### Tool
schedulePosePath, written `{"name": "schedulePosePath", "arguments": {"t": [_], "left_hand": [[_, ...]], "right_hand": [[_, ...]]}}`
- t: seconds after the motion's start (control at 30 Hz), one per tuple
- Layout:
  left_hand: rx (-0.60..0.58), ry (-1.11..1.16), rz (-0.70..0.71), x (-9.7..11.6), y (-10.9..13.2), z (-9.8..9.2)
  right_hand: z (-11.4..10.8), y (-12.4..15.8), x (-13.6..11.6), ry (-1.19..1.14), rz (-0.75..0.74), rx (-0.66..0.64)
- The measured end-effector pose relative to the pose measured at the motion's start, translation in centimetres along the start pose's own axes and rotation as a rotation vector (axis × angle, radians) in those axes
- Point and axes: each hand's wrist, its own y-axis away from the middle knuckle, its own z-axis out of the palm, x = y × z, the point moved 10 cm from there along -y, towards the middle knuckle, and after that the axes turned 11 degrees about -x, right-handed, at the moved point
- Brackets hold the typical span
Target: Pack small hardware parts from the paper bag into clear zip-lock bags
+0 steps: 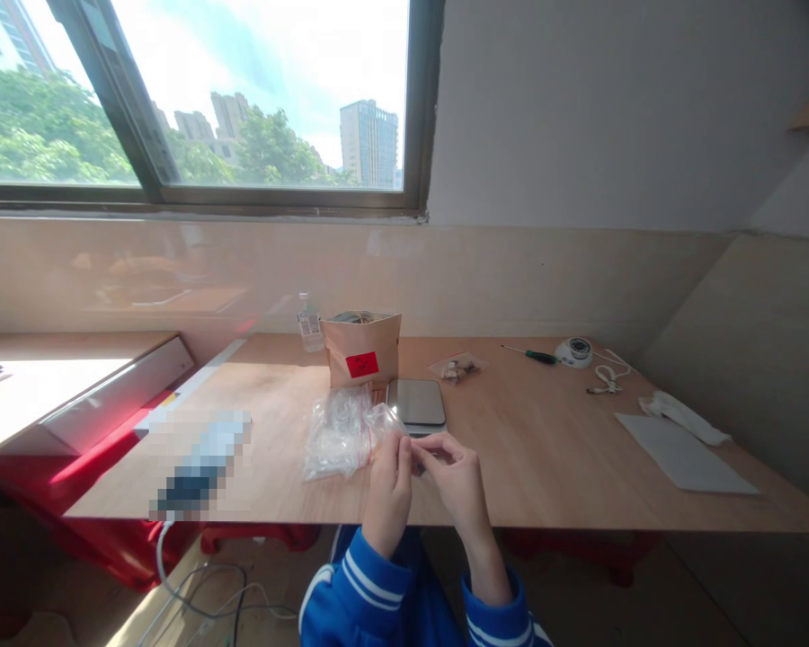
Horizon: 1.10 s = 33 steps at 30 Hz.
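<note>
In front of my body, just above the table's near edge, a small clear zip bag [386,420] is held up. My left hand [391,485] is closed on its near side, thumb on top. My right hand [457,476] pinches at the bag's right edge, where the fingers hide part of it. A pile of clear plastic bags [337,440] with red seal lines lies just left of my hands. Right behind the held bag sits a flat digital scale [416,402] with a steel top. Behind the pile stands an open brown paper bag [357,346] with a red label.
A clear bottle [308,325] stands by the paper bag. Farther right lie a bag of small brown pieces [459,367], a green-handled screwdriver [537,356] and a white dome camera [573,352] with its cable. White sheet [688,454] at right; blurred device [206,463] with cable at left.
</note>
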Motion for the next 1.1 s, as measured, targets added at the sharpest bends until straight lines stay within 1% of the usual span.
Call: {"name": "schedulePosePath", "arguments": {"t": [0.2, 0.37, 0.43, 0.47, 0.57, 0.6, 0.63, 0.67, 0.77, 0.8, 0.87, 0.93, 0.97, 1.03, 1.07, 1.1], "left_hand": [[-0.079, 0.019, -0.056, -0.3, -0.2, 0.3], [-0.072, 0.020, -0.074, -1.2, -0.2, 0.3], [-0.055, 0.005, -0.058, -1.3, -0.2, -0.1], [-0.036, -0.004, -0.050, -1.2, -0.1, -0.6], [0.030, -0.044, -0.053, -1.3, 0.0, -2.2], [0.035, -0.054, -0.065, -1.4, 0.0, -2.6], [0.030, -0.057, -0.076, -1.5, 0.0, -2.8], [0.013, -0.051, -0.083, -1.6, 0.0, -2.7], [-0.049, 0.026, -0.074, -1.9, -0.3, -1.8], [-0.053, 0.067, -0.071, -2.1, -0.4, -1.4], [-0.028, 0.169, -0.087, -2.9, -0.5, -0.8], [-0.008, 0.318, -0.137, -4.1, -0.5, 0.1], [-0.030, 0.412, -0.172, -4.8, -0.6, 0.8], [-0.147, 0.601, -0.243, -5.6, -0.7, 3.0], [-0.211, 0.667, -0.281, -5.8, -0.8, 4.0], [-0.249, 0.693, -0.314, -6.0, -1.0, 4.5]], "right_hand": [[-0.8, 0.2, 0.2, 0.003, 0.047, -0.012], [-0.4, 0.4, 0.0, 0.033, 0.068, -0.030], [-0.4, 0.4, 0.0, 0.056, 0.064, -0.018], [-1.0, 0.4, 0.1, 0.069, 0.064, 0.039], [-4.8, 1.4, 0.1, 0.115, 0.052, 0.348], [-5.8, 1.7, 0.1, 0.115, 0.043, 0.427], [-6.5, 2.0, 0.2, 0.099, 0.034, 0.469], [-6.9, 2.0, 0.3, 0.067, 0.026, 0.477], [-6.8, 2.0, 0.7, -0.056, 0.016, 0.462], [-6.5, 2.0, 0.7, -0.089, 0.010, 0.464], [-5.9, 2.0, 0.7, -0.145, -0.005, 0.469], [-5.4, 2.0, 0.9, -0.202, -0.015, 0.487], [-5.1, 2.0, 1.0, -0.234, -0.015, 0.490], [-4.6, 1.8, 1.6, -0.288, -0.004, 0.476], [-4.3, 1.7, 1.8, -0.296, 0.001, 0.467], [-4.2, 1.6, 2.0, -0.289, 0.000, 0.460]]}}
